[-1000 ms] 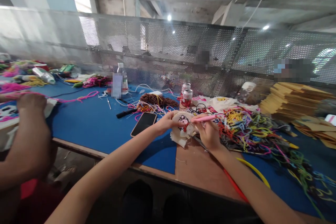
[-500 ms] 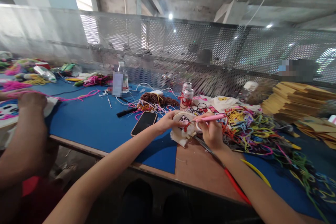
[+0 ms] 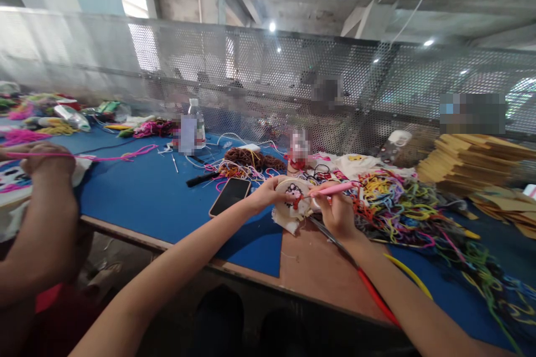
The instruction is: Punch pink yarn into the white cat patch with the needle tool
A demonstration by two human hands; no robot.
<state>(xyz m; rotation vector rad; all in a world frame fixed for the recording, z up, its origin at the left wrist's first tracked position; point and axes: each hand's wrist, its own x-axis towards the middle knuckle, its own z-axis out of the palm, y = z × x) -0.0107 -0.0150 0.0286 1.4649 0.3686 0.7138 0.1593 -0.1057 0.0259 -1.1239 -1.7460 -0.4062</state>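
1. embroidered cloth (image 3: 288, 217) is held just above the table (image 3: 146, 189), near the front edge, where blue covering (image 3: 257, 254) meets brown board (image 3: 312, 268).
2. cloth is gripped at its left side by the fingers of the left hand (image 3: 268, 194).
3. a pink-handled tool (image 3: 337, 188) is grasped in the fingers of the right hand (image 3: 340, 217); its thin tip is pointed at the red patch (image 3: 297, 201) of the pattern. tip contact cannot be told.
4. a phone (image 3: 230, 197) is seen lying beside the left wrist.
5. multicoloured yarn (image 3: 391, 201) is heaped beyond the right hand.
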